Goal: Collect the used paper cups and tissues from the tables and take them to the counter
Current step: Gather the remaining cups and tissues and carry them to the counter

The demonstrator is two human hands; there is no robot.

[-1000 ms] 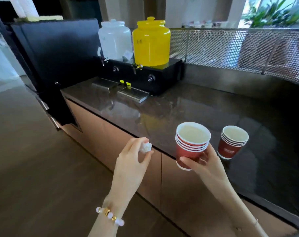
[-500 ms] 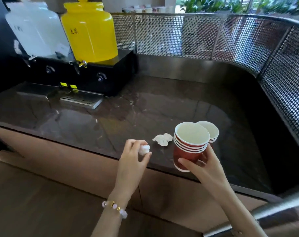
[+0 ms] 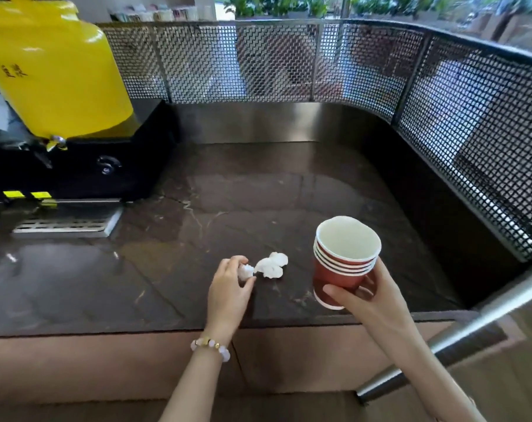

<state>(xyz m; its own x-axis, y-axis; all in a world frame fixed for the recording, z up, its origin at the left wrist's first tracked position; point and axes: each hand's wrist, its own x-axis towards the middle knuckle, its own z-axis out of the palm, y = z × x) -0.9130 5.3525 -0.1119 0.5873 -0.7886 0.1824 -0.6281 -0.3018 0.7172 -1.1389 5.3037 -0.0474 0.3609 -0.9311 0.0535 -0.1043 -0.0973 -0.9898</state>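
My right hand (image 3: 368, 296) grips a stack of red paper cups (image 3: 342, 269) with white insides, held upright just over the dark stone counter (image 3: 197, 223) near its front edge. Only this one stack shows. My left hand (image 3: 228, 290) pinches a small crumpled white tissue (image 3: 245, 272) low over the counter. A second crumpled tissue (image 3: 271, 265) lies on the counter right beside it, between my two hands.
A yellow drink dispenser (image 3: 54, 77) stands on a black base (image 3: 106, 166) at the back left, with a metal drip tray (image 3: 66, 224) in front. A metal mesh fence (image 3: 289, 62) rings the counter's back and right. A steel rail (image 3: 471, 327) slants at lower right.
The view has closed in on the counter. My left hand has lowered its tissue next to the one lying there. The cup stack has shifted right, and the second stack behind it is no longer seen.
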